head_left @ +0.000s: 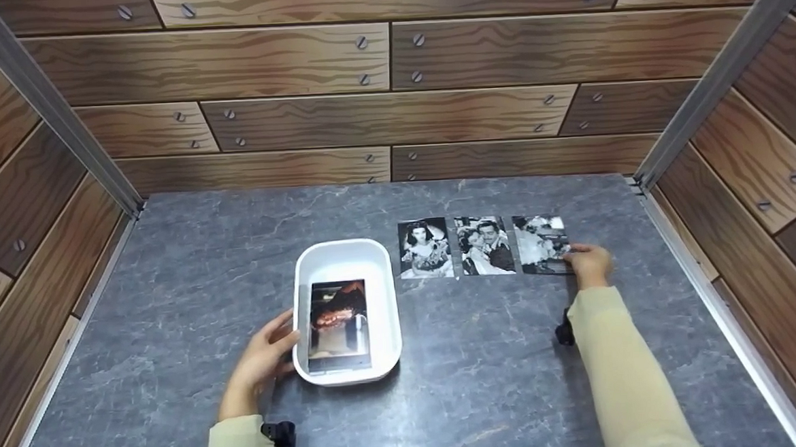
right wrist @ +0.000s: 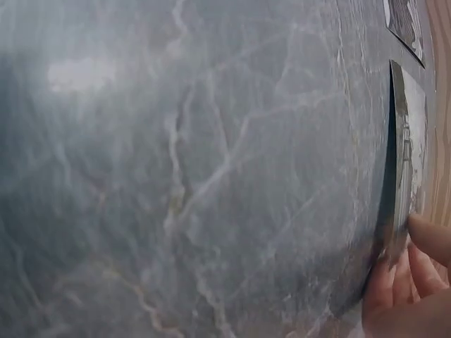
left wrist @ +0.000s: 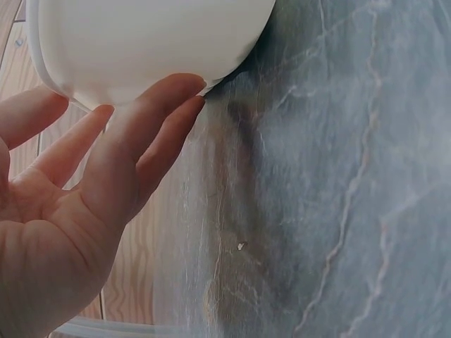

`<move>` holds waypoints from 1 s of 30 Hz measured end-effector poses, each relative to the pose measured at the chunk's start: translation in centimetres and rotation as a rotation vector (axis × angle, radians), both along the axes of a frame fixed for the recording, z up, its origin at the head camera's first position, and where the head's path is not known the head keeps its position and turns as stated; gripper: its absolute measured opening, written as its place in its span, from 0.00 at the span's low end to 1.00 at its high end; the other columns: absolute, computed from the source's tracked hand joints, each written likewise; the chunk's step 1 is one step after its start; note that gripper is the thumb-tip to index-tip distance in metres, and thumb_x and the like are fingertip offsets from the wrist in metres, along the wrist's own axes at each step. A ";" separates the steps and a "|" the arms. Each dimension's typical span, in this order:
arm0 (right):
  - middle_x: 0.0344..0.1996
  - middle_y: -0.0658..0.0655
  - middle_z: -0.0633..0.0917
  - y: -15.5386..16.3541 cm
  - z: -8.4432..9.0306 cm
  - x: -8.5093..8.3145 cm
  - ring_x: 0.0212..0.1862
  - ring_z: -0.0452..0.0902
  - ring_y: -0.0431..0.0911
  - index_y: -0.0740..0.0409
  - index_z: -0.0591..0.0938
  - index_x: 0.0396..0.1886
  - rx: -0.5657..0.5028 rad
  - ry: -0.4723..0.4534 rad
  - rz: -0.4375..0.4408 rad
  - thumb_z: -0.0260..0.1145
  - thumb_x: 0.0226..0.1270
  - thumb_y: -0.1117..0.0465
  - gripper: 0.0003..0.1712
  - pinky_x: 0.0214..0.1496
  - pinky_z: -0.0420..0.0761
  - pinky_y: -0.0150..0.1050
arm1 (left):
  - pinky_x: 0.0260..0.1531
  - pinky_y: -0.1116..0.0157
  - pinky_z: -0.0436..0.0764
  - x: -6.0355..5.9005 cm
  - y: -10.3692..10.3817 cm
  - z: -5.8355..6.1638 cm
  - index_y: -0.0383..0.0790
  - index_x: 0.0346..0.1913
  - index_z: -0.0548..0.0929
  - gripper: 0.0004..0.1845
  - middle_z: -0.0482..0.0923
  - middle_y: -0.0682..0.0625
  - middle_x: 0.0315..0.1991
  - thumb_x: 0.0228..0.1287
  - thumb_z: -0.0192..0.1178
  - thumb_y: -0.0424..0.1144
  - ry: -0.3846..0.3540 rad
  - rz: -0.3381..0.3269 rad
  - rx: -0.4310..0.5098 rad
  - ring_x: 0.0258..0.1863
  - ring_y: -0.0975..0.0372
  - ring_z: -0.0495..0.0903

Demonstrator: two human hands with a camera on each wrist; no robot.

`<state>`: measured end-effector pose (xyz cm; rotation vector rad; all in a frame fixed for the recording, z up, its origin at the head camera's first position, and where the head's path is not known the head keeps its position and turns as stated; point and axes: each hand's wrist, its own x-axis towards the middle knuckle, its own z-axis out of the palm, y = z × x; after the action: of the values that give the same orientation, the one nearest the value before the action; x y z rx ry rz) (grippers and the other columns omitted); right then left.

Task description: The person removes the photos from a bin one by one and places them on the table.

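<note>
Fingers of your right hand (head_left: 587,262) pinch the rightmost photo's (head_left: 541,244) edge; your left hand (head_left: 263,361) rests straight-fingered against the white tray (head_left: 382,306).

The tray (head_left: 344,253) under my left hand (head_left: 263,356) is plain white, glossy, with no pattern. The print (head_left: 337,318) inside it is dark, mostly black with reddish-brown and some pale grey. The 3 photos beside it are black-and-white: the first photo (head_left: 425,248) and the middle photo (head_left: 484,245) show dark hair against light clothes, and the third photo (head_left: 541,243), at my right hand (head_left: 589,262), is the palest, mostly white and grey. The tabletop (head_left: 169,276) is blue-grey stone with thin, pale marble veins. The walls (head_left: 390,81) are brown wood-grain planks with darker wavy lines and silver screw heads. My sleeves (head_left: 624,375) are pale beige.
</note>
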<state>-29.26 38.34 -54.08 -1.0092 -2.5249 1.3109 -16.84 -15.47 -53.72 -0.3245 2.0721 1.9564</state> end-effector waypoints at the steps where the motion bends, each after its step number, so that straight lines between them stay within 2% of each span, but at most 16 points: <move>1: 0.59 0.70 0.77 -0.1 0.2 0.1 0.62 0.71 0.60 0.71 0.77 0.59 0.004 0.000 -0.002 0.63 0.63 0.67 0.24 0.66 0.71 0.46 | 0.38 0.54 0.85 0.0 0.0 0.0 0.34 0.72 0.62 0.28 0.61 0.26 0.68 0.71 0.53 0.32 0.000 -0.002 -0.002 0.54 0.48 0.76; 3: 0.60 0.69 0.76 -0.2 0.6 0.1 0.62 0.71 0.60 0.70 0.75 0.61 0.003 -0.001 -0.007 0.62 0.64 0.64 0.26 0.66 0.70 0.46 | 0.38 0.55 0.86 0.0 0.0 0.0 0.35 0.72 0.62 0.29 0.61 0.27 0.68 0.71 0.53 0.32 -0.003 -0.002 -0.011 0.55 0.48 0.76; 5: 0.63 0.68 0.74 -0.7 1.0 -0.1 0.64 0.70 0.58 0.68 0.72 0.65 -0.042 0.011 -0.035 0.62 0.64 0.62 0.29 0.68 0.69 0.45 | 0.37 0.56 0.86 -0.1 0.0 -0.1 0.35 0.72 0.62 0.28 0.62 0.27 0.68 0.70 0.53 0.32 -0.006 0.001 -0.020 0.55 0.48 0.76; 11: 0.73 0.64 0.60 -3.0 2.1 -1.9 0.71 0.60 0.55 0.60 0.57 0.75 -0.306 0.131 -0.121 0.61 0.67 0.61 0.40 0.73 0.64 0.44 | 0.36 0.58 0.86 0.0 -0.2 -0.2 0.35 0.71 0.63 0.28 0.63 0.28 0.67 0.70 0.54 0.31 -0.006 0.016 0.003 0.51 0.50 0.78; 13: 0.74 0.64 0.58 -3.6 1.4 -3.1 0.72 0.58 0.54 0.59 0.56 0.76 -0.404 0.202 -0.122 0.64 0.66 0.62 0.42 0.73 0.64 0.43 | 0.35 0.58 0.86 0.0 -0.3 -0.2 0.34 0.71 0.63 0.28 0.63 0.27 0.67 0.70 0.54 0.31 -0.004 0.020 0.015 0.50 0.52 0.78; 15: 0.69 0.64 0.65 -3.6 -1.1 -5.3 0.65 0.67 0.52 0.57 0.63 0.72 -0.498 0.325 -0.136 0.72 0.58 0.59 0.44 0.65 0.72 0.38 | 0.35 0.59 0.86 0.1 -0.3 -0.2 0.34 0.71 0.63 0.28 0.63 0.27 0.67 0.69 0.53 0.30 -0.004 0.028 0.026 0.49 0.52 0.78; 17: 0.61 0.63 0.70 -3.9 -3.2 -7.1 0.57 0.72 0.48 0.57 0.68 0.68 -0.575 0.427 -0.119 0.78 0.50 0.56 0.45 0.56 0.75 0.33 | 0.35 0.59 0.86 0.0 -0.3 -0.2 0.34 0.72 0.63 0.28 0.63 0.27 0.67 0.69 0.53 0.30 -0.007 0.033 0.029 0.49 0.51 0.78; 18: 0.60 0.61 0.70 -4.5 -3.3 -7.3 0.56 0.72 0.46 0.56 0.68 0.68 -0.616 0.448 -0.094 0.79 0.49 0.55 0.46 0.55 0.75 0.32 | 0.35 0.58 0.86 0.0 -0.3 -0.2 0.34 0.72 0.63 0.29 0.63 0.27 0.67 0.69 0.53 0.30 -0.008 0.031 0.027 0.50 0.51 0.78; 20: 0.59 0.61 0.71 -6.7 -2.2 -6.7 0.52 0.72 0.44 0.56 0.69 0.68 -0.635 0.444 -0.038 0.78 0.51 0.54 0.45 0.53 0.75 0.32 | 0.36 0.58 0.86 0.1 -0.2 -0.3 0.35 0.72 0.63 0.29 0.63 0.27 0.67 0.69 0.54 0.30 -0.011 0.027 0.023 0.52 0.50 0.77; 21: 0.62 0.62 0.70 -8.3 -0.6 -5.7 0.53 0.71 0.43 0.57 0.66 0.70 -0.643 0.405 0.005 0.75 0.56 0.55 0.44 0.55 0.74 0.32 | 0.36 0.57 0.86 0.1 -0.1 -0.2 0.35 0.72 0.63 0.29 0.62 0.27 0.67 0.69 0.54 0.31 -0.014 0.023 0.020 0.53 0.49 0.76; 24: 0.63 0.64 0.69 -13.9 4.8 -1.6 0.45 0.74 0.40 0.62 0.57 0.74 -0.660 0.328 0.138 0.65 0.67 0.60 0.41 0.48 0.77 0.28 | 0.36 0.57 0.86 0.2 0.0 -0.3 0.35 0.72 0.63 0.29 0.62 0.27 0.67 0.69 0.54 0.31 -0.018 0.019 0.009 0.54 0.48 0.76; 25: 0.59 0.64 0.70 -15.5 5.7 -0.5 0.40 0.73 0.39 0.66 0.57 0.74 -0.660 0.333 0.178 0.63 0.67 0.62 0.40 0.42 0.76 0.27 | 0.36 0.57 0.86 0.2 0.0 -0.3 0.35 0.72 0.63 0.29 0.62 0.27 0.67 0.69 0.54 0.31 -0.016 0.021 0.009 0.54 0.48 0.75; 26: 0.55 0.63 0.71 -17.1 6.6 0.4 0.34 0.70 0.38 0.68 0.57 0.73 -0.675 0.339 0.214 0.62 0.68 0.64 0.38 0.34 0.74 0.25 | 0.36 0.57 0.86 0.1 0.0 -0.3 0.35 0.72 0.63 0.29 0.62 0.27 0.67 0.69 0.54 0.31 -0.014 0.022 0.009 0.54 0.48 0.76; 28: 0.53 0.65 0.73 -19.8 7.6 1.9 0.33 0.71 0.38 0.71 0.58 0.72 -0.701 0.349 0.280 0.62 0.67 0.66 0.37 0.31 0.72 0.23 | 0.35 0.58 0.86 0.1 0.1 -0.3 0.35 0.71 0.64 0.29 0.63 0.27 0.67 0.69 0.54 0.31 -0.007 0.028 0.014 0.54 0.48 0.76; 30: 0.56 0.70 0.73 -22.1 7.9 2.8 0.41 0.75 0.44 0.72 0.60 0.70 -0.697 0.339 0.339 0.62 0.67 0.68 0.35 0.40 0.78 0.27 | 0.34 0.58 0.86 0.0 0.1 -0.3 0.35 0.71 0.63 0.28 0.63 0.27 0.67 0.69 0.54 0.31 0.000 0.025 0.017 0.54 0.48 0.76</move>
<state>-26.42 16.23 -46.23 -0.3642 -2.0603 2.3188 -16.82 -15.32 -53.99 -0.3481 2.0600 1.9876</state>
